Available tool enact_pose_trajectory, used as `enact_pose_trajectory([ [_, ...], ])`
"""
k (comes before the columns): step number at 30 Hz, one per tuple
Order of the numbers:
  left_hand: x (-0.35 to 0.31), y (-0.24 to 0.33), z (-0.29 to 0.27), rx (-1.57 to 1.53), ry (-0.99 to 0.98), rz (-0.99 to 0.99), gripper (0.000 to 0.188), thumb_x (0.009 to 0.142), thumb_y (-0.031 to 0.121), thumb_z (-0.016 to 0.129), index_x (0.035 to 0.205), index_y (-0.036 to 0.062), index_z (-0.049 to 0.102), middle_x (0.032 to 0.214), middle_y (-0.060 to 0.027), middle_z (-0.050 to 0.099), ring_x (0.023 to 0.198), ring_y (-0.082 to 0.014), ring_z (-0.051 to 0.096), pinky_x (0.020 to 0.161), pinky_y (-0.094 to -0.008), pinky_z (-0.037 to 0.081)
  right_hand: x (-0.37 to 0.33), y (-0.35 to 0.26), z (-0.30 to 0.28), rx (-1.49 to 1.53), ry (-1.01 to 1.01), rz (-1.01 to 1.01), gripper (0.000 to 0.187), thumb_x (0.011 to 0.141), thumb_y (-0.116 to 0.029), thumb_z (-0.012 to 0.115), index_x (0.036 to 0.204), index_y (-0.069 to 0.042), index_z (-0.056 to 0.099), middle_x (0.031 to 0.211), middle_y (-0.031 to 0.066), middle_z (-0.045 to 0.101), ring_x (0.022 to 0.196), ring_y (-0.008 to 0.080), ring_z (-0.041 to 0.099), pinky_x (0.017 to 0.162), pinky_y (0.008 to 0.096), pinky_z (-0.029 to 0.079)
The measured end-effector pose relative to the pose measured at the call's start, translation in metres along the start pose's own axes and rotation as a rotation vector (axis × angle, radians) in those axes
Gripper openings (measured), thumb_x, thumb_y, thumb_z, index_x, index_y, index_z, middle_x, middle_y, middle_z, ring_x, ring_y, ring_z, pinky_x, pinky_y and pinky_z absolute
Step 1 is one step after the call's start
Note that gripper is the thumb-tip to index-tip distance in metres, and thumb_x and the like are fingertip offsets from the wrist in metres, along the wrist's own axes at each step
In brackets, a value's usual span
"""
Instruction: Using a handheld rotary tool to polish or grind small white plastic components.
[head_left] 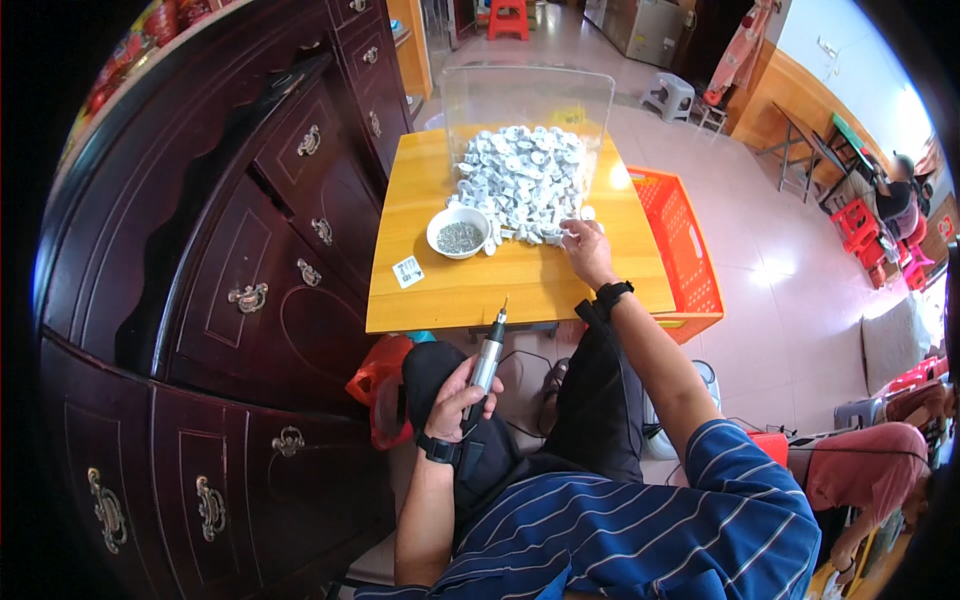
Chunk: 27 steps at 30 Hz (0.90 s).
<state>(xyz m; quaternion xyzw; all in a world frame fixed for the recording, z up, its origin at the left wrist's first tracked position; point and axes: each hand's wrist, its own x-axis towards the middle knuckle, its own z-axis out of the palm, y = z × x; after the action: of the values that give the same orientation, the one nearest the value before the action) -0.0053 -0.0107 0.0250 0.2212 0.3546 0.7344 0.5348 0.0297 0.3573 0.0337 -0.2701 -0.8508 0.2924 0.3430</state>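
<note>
My left hand (pixel 462 402) is wrapped round a silver and black electric screwdriver (pixel 488 362), held over my lap with its thin bit pointing up toward the table. At the near right edge of a heap of small white plastic parts (pixel 525 170), my right hand (pixel 588 252) has its fingers pinched on one white plastic part (pixel 566 229). The heap lies on a yellow wooden table (pixel 430 300), in front of an upright clear plastic panel (pixel 455 100). Left of my right hand stands a white bowl (pixel 434 236) of small metal screws (pixel 460 238).
A small white printed card (pixel 408 271) lies near the table's left edge. An orange plastic crate (pixel 690 240) stands at the table's right. Dark wooden cabinets (pixel 240 330) line my left, beside a red plastic bag (pixel 380 385). Another person (pixel 865 470) bends at lower right.
</note>
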Motion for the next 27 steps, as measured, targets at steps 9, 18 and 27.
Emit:
enact_pose_trajectory([
  [9,0.001,-0.002,-0.003,-0.010,-0.011,-0.010,0.068,0.088,0.023,0.068,0.145,0.0022,0.037,0.102,-0.0108,0.064,0.077,-0.0139,0.063,0.065,-0.0247,0.052,-0.001,0.007,0.000,-0.140,-0.156,-0.027,0.020,0.088,-0.016,0.063,0.106,-0.010,0.069,0.104,0.0181,0.066,0.094,0.0367,0.065,0.082,0.0449,0.054],
  [18,0.001,-0.001,-0.001,-0.003,-0.007,-0.007,0.067,0.088,0.023,0.068,0.144,0.0016,0.038,0.103,-0.0107,0.064,0.077,-0.0135,0.062,0.065,-0.0247,0.052,-0.015,-0.033,-0.003,0.025,-0.176,-0.050,0.025,0.088,-0.022,0.067,0.111,-0.012,0.067,0.101,0.0166,0.065,0.089,0.0349,0.066,0.078,0.0428,0.055],
  [27,-0.001,0.000,0.000,0.015,0.003,0.004,0.064,0.089,0.024,0.067,0.143,0.0014,0.039,0.102,-0.0099,0.064,0.077,-0.0132,0.062,0.064,-0.0246,0.051,-0.024,-0.045,0.011,-0.186,-0.351,-0.198,0.023,0.092,-0.029,0.061,0.107,-0.014,0.067,0.100,0.0148,0.067,0.092,0.0374,0.066,0.080,0.0464,0.054],
])
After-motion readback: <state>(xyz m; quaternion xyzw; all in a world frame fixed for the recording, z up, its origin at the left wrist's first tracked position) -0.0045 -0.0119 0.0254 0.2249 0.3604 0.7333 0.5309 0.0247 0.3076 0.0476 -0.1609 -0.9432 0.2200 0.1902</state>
